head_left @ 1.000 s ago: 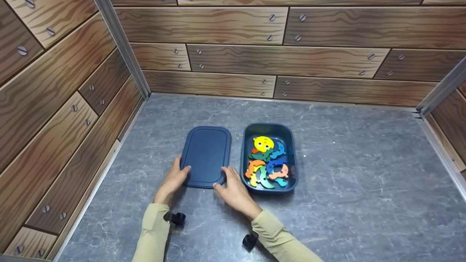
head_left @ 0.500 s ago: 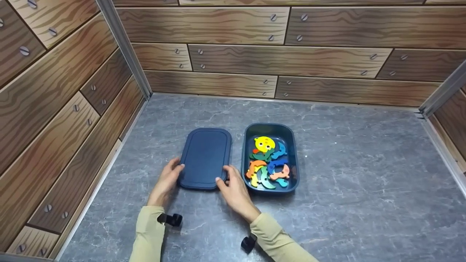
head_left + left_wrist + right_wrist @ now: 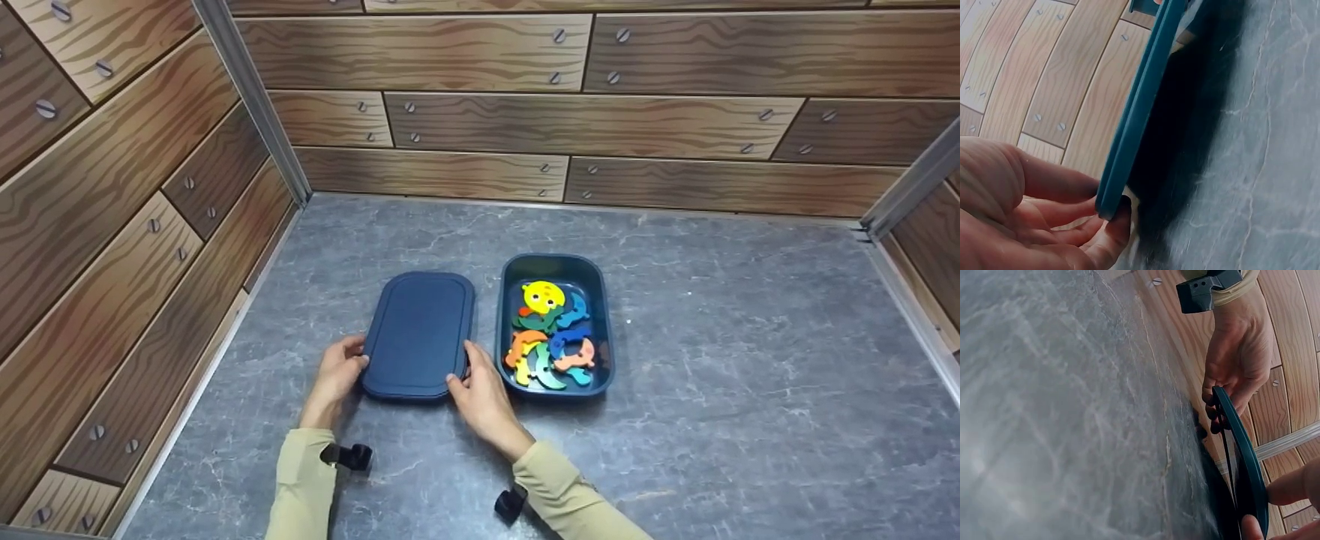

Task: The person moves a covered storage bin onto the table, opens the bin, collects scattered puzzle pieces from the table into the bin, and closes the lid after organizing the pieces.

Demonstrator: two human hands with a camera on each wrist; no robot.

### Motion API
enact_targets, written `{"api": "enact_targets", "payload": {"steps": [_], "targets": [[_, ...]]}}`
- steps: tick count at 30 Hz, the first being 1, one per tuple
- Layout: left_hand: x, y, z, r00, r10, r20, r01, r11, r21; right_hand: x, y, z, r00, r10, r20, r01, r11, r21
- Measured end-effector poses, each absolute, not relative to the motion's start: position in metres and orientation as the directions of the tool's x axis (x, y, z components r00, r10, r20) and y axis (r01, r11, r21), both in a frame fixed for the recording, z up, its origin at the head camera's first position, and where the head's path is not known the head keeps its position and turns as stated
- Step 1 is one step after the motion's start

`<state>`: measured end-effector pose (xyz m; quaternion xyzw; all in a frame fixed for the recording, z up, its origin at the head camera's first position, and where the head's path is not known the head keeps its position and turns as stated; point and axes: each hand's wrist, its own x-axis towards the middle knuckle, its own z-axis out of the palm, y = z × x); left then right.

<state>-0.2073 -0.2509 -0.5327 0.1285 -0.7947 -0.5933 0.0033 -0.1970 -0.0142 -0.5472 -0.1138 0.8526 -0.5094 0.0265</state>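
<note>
A dark blue rectangular lid (image 3: pixel 420 337) is held by both hands. My left hand (image 3: pixel 334 379) pinches its left edge near the front corner; in the left wrist view the thumb lies on one face and fingers lie under the rim (image 3: pixel 1137 112). On the right edge, my right hand (image 3: pixel 484 397) grips the lid between thumb and fingers. Both wrist views show the lid raised off the surface. Right of it stands a matching open box (image 3: pixel 559 394) with several colourful puzzle-like pieces inside, among them a yellow round face (image 3: pixel 543 298) and an orange curved piece (image 3: pixel 525 343).
Everything rests on a grey marbled surface (image 3: pixel 750 360). Wood-patterned panels (image 3: pixel 480 120) wall it in at the back and both sides, with metal strips (image 3: pixel 259 97) at the corners. The box stands close to the right hand.
The lid has come off the surface and shifted toward the person and slightly left. My left hand went from lying over the lid's left edge to pinching it. The box stays put.
</note>
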Motion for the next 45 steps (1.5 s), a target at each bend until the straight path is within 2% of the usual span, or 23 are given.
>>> {"api": "enact_targets", "payload": {"steps": [15, 27, 34, 45], "targets": [[-0.199, -0.257, -0.515, -0.975, -0.190, -0.111, -0.169, 0.325, 0.931, -0.192, -0.014, -0.531, -0.963, -0.232, 0.135, -0.215, 0.366, -0.905], [-0.193, -0.253, -0.496, -0.977, -0.198, -0.086, -0.131, 0.230, 0.964, -0.186, -0.006, -0.510, -0.964, -0.231, 0.131, -0.202, 0.317, -0.927], [-0.193, -0.246, -0.490, -0.978, -0.193, -0.077, -0.124, 0.244, 0.962, -0.185, 0.005, -0.500, -0.967, -0.211, 0.141, -0.199, 0.285, -0.938], [-0.192, -0.224, -0.486, -0.992, -0.125, -0.016, -0.036, 0.159, 0.987, -0.191, 0.032, -0.495, -0.973, -0.169, 0.155, -0.201, 0.304, -0.931]]}}
